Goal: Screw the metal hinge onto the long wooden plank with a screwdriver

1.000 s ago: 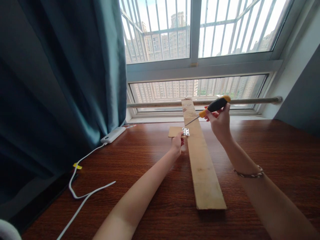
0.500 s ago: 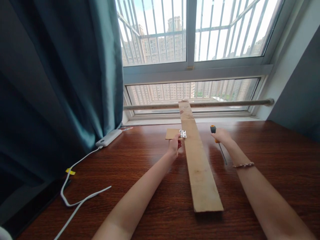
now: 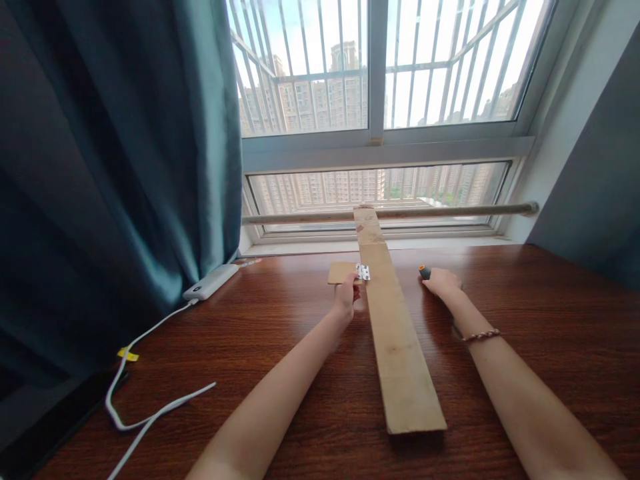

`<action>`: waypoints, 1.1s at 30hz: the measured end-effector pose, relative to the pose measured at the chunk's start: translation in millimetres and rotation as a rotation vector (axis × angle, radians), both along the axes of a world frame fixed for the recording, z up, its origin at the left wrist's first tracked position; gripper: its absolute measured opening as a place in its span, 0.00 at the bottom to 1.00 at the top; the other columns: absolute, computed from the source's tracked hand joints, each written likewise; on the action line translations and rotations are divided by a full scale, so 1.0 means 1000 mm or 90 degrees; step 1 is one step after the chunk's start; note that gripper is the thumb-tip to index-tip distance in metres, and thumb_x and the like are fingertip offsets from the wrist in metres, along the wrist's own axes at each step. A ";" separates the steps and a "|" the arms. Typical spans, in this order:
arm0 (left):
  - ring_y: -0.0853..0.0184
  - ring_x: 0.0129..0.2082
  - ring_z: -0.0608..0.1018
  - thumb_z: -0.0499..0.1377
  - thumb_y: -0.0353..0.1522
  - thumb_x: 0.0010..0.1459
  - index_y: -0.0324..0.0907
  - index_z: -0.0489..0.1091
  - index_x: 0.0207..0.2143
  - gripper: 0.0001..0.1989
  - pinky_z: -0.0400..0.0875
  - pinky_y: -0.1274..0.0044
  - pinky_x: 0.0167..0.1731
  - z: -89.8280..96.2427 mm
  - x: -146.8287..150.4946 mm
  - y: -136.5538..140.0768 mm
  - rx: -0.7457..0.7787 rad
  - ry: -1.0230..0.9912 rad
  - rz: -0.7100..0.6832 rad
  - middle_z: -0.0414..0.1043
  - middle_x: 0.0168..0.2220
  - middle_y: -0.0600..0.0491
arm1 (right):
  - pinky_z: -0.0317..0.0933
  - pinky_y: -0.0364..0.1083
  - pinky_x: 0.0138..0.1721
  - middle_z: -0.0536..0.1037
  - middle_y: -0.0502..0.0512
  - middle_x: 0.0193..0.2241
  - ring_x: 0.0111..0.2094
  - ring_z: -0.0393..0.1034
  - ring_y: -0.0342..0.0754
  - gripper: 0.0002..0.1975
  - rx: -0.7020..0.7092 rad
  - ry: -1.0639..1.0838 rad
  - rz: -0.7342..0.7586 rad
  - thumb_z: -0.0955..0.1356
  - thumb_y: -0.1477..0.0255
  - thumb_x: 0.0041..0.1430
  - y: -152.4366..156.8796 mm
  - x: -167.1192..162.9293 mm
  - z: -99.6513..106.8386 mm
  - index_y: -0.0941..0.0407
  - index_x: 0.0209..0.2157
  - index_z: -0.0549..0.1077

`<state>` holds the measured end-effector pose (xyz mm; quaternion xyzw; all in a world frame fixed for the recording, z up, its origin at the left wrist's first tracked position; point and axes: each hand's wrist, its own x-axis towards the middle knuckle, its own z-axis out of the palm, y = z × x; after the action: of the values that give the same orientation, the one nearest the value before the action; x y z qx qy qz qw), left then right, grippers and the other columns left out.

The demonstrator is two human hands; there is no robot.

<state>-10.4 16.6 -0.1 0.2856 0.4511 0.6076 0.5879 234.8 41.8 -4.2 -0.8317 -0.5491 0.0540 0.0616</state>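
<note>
A long wooden board (image 3: pixel 400 347) lies lengthwise with its far end on the metal rail. At its left edge a silver hinge (image 3: pixel 365 272) joins it to a small wooden piece (image 3: pixel 340 272). My left hand (image 3: pixel 346 295) pinches the small piece close to the hinge, thumb on top. To the right of the board, my right hand (image 3: pixel 444 283) is wrapped round a screwdriver (image 3: pixel 425 272). Only the dark, orange-tipped end of its handle shows clearly; the hand and wrist hide most of the shaft.
A white power bank (image 3: pixel 213 282) with a white cable (image 3: pixel 150 333) lies on the brown table (image 3: pixel 280 360) at left, beside a blue curtain (image 3: pixel 210 133). A metal rail (image 3: pixel 450 212) runs across the barred window behind the board.
The screwdriver has turned in my right hand, so its shaft no longer points clearly towards me. My left hand keeps its hold. The view has shifted slightly.
</note>
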 end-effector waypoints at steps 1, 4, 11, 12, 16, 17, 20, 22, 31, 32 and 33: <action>0.79 0.12 0.57 0.59 0.32 0.45 0.38 0.63 0.20 0.08 0.50 0.85 0.13 0.000 0.000 0.000 0.001 0.000 0.000 0.56 0.13 0.61 | 0.63 0.53 0.41 0.74 0.67 0.41 0.44 0.70 0.60 0.18 0.000 0.001 -0.002 0.65 0.63 0.53 0.000 0.000 0.000 0.60 0.42 0.73; 0.80 0.12 0.56 0.60 0.32 0.45 0.38 0.63 0.20 0.09 0.50 0.85 0.13 0.001 0.000 -0.001 0.000 -0.001 0.002 0.56 0.13 0.61 | 0.63 0.53 0.41 0.74 0.66 0.41 0.44 0.69 0.60 0.18 0.004 0.004 -0.005 0.66 0.63 0.53 -0.001 0.000 0.000 0.59 0.42 0.73; 0.80 0.12 0.56 0.62 0.34 0.44 0.38 0.62 0.19 0.12 0.50 0.84 0.14 -0.003 0.000 0.000 0.017 -0.015 -0.014 0.55 0.13 0.62 | 0.63 0.56 0.38 0.73 0.72 0.40 0.42 0.70 0.63 0.20 0.043 0.019 -0.021 0.69 0.65 0.50 -0.009 -0.001 0.005 0.63 0.42 0.72; 0.80 0.12 0.56 0.62 0.34 0.44 0.38 0.62 0.19 0.12 0.50 0.84 0.13 -0.003 0.000 0.001 0.017 -0.014 -0.012 0.55 0.13 0.61 | 0.62 0.57 0.39 0.73 0.74 0.41 0.43 0.69 0.64 0.21 0.066 0.021 -0.017 0.69 0.65 0.49 -0.011 -0.005 0.010 0.64 0.43 0.71; 0.79 0.12 0.57 0.62 0.34 0.44 0.37 0.64 0.20 0.11 0.52 0.84 0.14 -0.005 -0.001 0.002 0.004 0.004 0.008 0.57 0.13 0.61 | 0.59 0.47 0.45 0.73 0.61 0.45 0.46 0.68 0.52 0.18 0.214 0.052 0.103 0.64 0.65 0.57 -0.015 -0.041 0.044 0.56 0.48 0.69; 0.79 0.12 0.58 0.61 0.34 0.44 0.37 0.65 0.20 0.10 0.52 0.84 0.14 -0.005 -0.001 0.003 0.005 0.010 0.009 0.57 0.13 0.60 | 0.59 0.43 0.44 0.75 0.54 0.42 0.43 0.69 0.47 0.15 0.249 0.079 0.157 0.63 0.64 0.58 -0.015 -0.056 0.053 0.52 0.46 0.70; 0.79 0.13 0.58 0.60 0.34 0.45 0.36 0.66 0.20 0.10 0.52 0.84 0.14 -0.007 -0.001 0.005 0.021 0.029 0.002 0.58 0.13 0.60 | 0.60 0.42 0.40 0.78 0.50 0.34 0.37 0.70 0.46 0.10 0.368 0.249 0.372 0.66 0.65 0.54 -0.011 -0.101 0.067 0.53 0.35 0.76; 0.79 0.13 0.58 0.60 0.35 0.45 0.36 0.67 0.21 0.10 0.52 0.83 0.14 -0.008 -0.001 0.006 0.032 0.036 0.002 0.58 0.14 0.59 | 0.57 0.47 0.44 0.77 0.53 0.33 0.40 0.69 0.49 0.07 0.412 0.302 0.419 0.71 0.67 0.46 -0.007 -0.124 0.066 0.54 0.29 0.78; 0.78 0.14 0.57 0.59 0.35 0.44 0.36 0.69 0.25 0.09 0.49 0.83 0.14 -0.007 0.001 0.004 0.062 0.043 0.020 0.59 0.15 0.59 | 0.51 0.51 0.49 0.77 0.53 0.34 0.43 0.67 0.52 0.04 0.424 0.341 0.372 0.71 0.68 0.43 0.012 -0.138 0.038 0.53 0.23 0.79; 0.78 0.14 0.57 0.59 0.34 0.45 0.36 0.69 0.25 0.08 0.49 0.82 0.14 -0.006 0.002 0.004 0.060 0.042 0.021 0.59 0.16 0.59 | 0.51 0.51 0.49 0.77 0.53 0.35 0.43 0.67 0.52 0.04 0.425 0.346 0.368 0.72 0.68 0.43 0.013 -0.138 0.037 0.53 0.23 0.79; 0.78 0.14 0.57 0.58 0.34 0.45 0.36 0.69 0.25 0.08 0.50 0.82 0.15 -0.005 0.002 0.004 0.055 0.043 0.022 0.59 0.16 0.59 | 0.52 0.51 0.49 0.77 0.52 0.36 0.43 0.66 0.52 0.04 0.426 0.352 0.363 0.72 0.68 0.42 0.014 -0.138 0.036 0.53 0.23 0.79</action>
<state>-8.8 20.1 -5.1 0.3234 0.4489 0.6265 0.5490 97.3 55.4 31.9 -0.5383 -0.7046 0.1081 0.4495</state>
